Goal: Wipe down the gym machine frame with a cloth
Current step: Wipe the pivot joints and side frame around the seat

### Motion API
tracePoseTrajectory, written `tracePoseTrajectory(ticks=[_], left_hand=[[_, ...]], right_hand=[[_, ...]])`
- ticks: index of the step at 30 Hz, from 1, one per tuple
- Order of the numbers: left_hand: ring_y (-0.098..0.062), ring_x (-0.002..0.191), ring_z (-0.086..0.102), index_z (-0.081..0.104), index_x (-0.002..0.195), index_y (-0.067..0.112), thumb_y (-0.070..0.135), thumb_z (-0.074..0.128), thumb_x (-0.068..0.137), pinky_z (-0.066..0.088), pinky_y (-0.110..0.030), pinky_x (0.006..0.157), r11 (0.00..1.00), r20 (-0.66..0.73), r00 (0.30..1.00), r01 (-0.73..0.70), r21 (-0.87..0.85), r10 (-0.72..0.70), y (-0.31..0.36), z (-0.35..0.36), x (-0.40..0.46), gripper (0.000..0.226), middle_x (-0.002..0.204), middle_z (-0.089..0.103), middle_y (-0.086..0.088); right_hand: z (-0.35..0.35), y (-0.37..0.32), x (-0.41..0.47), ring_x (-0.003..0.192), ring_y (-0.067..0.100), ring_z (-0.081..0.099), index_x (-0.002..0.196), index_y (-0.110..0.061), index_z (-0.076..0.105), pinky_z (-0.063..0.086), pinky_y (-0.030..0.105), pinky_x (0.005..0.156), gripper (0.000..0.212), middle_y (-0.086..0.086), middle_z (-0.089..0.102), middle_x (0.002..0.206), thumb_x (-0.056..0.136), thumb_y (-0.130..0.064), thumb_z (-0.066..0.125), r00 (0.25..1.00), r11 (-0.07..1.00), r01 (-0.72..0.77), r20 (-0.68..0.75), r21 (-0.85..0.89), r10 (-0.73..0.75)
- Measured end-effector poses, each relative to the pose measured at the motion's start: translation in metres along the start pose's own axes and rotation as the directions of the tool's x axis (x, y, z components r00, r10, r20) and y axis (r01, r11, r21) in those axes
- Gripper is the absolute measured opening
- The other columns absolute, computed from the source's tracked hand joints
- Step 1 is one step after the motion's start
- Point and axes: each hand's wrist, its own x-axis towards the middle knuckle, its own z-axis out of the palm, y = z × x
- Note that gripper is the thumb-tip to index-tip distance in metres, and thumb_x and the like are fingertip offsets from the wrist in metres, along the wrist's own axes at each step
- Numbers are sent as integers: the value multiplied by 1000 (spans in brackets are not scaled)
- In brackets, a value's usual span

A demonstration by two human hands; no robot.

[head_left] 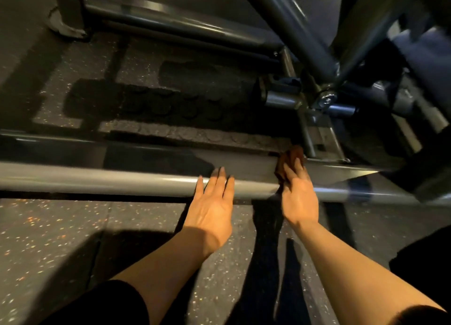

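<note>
Cloth [291, 162] under flat right hand [299, 197] on frame [122, 180].

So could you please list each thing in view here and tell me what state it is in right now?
left hand: flat, fingers straight, resting on the frame bar.
right hand: fingers pressing the cloth onto the bar.
cloth: brown, bunched, draped over the bar under the right hand.
frame bar: grey, horizontal, low above the floor.
rubber floor: speckled, partly in shadow.
</note>
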Motion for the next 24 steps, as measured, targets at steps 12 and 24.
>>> tracePoseTrajectory(ticks=[12, 24], left_hand=[[-36, 134, 44, 56, 127, -6, 7, 66, 67, 29, -54, 114, 995, -160, 985, -45, 85, 58, 9, 6, 15, 62, 135, 53, -24], [-20, 150, 3, 11, 155, 10, 12, 46, 94, 2, -35, 122, 979, -10, 979, -202, -32, 202, 105, 0, 62, 70, 163, 6, -9]], right_hand=[[18, -26, -20, 150, 20, 11, 141, -14, 48, 21, 35, 120, 46, 3, 20, 161, 95, -8, 50, 832, 860, 502, 220, 92, -510], [-46, 114, -1, 148, 34, 17, 149, -7, 35, 5, 32, 116, 58, 13, 19, 160, 94, -13, 53, 966, 951, 248, 125, -184, -227]])
